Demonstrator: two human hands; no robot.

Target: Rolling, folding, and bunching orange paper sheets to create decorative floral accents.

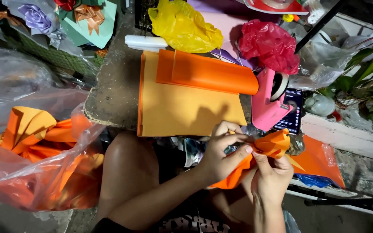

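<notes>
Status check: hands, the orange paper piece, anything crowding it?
Left hand and right hand both pinching the folded orange paper piece. Held over the lap. Pink tape dispenser close behind, not touching.

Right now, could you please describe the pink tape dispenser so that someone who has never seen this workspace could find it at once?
Start at the stack of orange paper sheets on the rough grey worktop. Just off the stack's right edge, below the crumpled red plastic bag, stands the pink tape dispenser. It is the only solid pink thing there, with a pale tape roll in its top.
</notes>
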